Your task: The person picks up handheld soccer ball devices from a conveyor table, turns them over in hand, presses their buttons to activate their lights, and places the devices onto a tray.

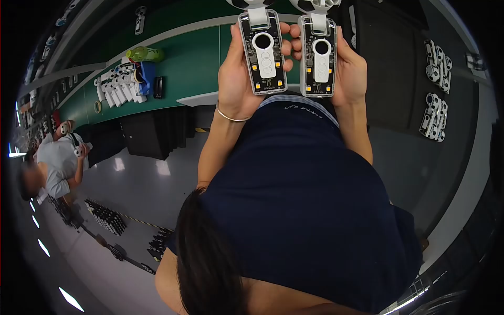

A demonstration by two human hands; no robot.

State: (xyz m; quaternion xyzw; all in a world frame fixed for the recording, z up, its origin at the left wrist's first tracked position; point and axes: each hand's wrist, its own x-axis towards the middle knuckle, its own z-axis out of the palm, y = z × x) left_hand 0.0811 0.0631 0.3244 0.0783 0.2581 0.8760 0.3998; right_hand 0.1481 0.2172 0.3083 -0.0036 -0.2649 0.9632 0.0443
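Two clear-cased devices with black circuit boards, white button strips and small yellow squares stand side by side at the top centre. My left hand [234,79] is wrapped round the left device [266,65], with a bracelet on the wrist. The right device [317,68] is held in my right hand [350,73], fingers curled behind it. Each device has a white strap at its top, joined to a round black-and-white part that the frame edge cuts off. The two devices are close together but apart.
On the green table [194,71] at the left lie a row of white devices [118,86], a blue holder [147,77], a green bottle [145,53] and a tape roll [97,107]. A co-worker [60,160] is at far left. More black-and-white devices [434,116] lie at right.
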